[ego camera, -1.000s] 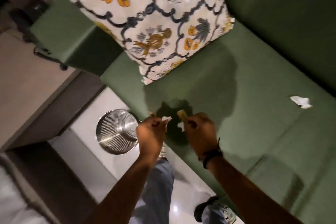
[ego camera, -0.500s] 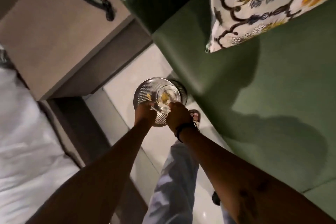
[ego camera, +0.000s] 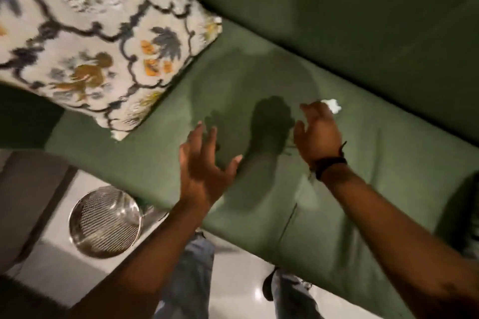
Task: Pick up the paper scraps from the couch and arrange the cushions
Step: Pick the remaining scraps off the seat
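Over the dark green fabric couch (ego camera: 337,137) both bare hands are stretched out, seen from the head camera looking down. On the seat of this couch, near the backrest, lies a small crumpled white paper scrap (ego camera: 333,105). The right hand (ego camera: 317,134), with a black band (ego camera: 327,164) on its wrist, hangs above the seat with fingers loosely spread and slightly curled; its fingertips are just beside the scrap, and whether they touch it I cannot tell. The left hand (ego camera: 204,166) is also spread wide, holding nothing, above the front part of the seat. At the left end of the couch a large cream cushion with blue and yellow flower pattern (ego camera: 88,39) rests on the seat, tilted. Beside the couch front, on the pale floor (ego camera: 51,261), stands a round shiny metal mesh bin (ego camera: 105,221). Below the couch edge blue jeans legs (ego camera: 191,280) are visible.
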`<state>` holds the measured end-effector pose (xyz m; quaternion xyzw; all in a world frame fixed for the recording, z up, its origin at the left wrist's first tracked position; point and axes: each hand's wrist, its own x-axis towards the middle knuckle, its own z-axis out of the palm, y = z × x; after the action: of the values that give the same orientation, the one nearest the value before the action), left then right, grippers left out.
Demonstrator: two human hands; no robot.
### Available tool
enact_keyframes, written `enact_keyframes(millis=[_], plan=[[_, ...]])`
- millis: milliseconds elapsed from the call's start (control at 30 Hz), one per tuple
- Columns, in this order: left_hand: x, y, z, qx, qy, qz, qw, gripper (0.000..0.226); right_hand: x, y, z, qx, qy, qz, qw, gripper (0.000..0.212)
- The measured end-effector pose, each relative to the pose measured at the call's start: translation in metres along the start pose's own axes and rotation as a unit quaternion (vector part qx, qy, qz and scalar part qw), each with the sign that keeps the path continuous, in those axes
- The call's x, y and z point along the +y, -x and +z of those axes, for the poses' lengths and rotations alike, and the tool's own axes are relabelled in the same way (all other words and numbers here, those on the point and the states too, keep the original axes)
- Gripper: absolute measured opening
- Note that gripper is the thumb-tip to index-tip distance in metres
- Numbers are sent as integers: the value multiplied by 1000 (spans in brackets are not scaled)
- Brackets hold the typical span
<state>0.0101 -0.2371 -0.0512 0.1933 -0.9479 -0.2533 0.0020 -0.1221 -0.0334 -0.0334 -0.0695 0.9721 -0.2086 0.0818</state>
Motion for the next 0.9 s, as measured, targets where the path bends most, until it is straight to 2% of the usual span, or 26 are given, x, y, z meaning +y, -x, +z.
enact_keyframes(millis=[100,167,267,433,600,667,733,833,900], plan=[[30,-20,39,-117,-57,32,991,95,61,-30,-10,-39,52,79,995,44],[36,-21,62,-165,-110,23,980,99,80,-47,-7,-61,63,84,993,42],[36,-11,79,-162,-151,24,975,97,88,-62,2,-86,13,81,993,37],[26,-9,80,-135,-173,50,974,93,90,-63,17,-35,44,61,997,30],[21,-10,76,-135,-140,45,980,93,76,-47,16,-10,23,54,998,25],[18,-6,66,-119,-85,14,989,90,54,-35,14,-13,5,41,999,22],[8,3,52,-67,-20,-52,996,82,21,-19,14,-34,-15,20,999,20],[-35,26,13,14,42,-202,978,78,-49,13,31,-84,-61,-36,994,16],[-77,50,-18,33,20,-246,968,77,-100,40,53,-121,-81,-71,987,13]])
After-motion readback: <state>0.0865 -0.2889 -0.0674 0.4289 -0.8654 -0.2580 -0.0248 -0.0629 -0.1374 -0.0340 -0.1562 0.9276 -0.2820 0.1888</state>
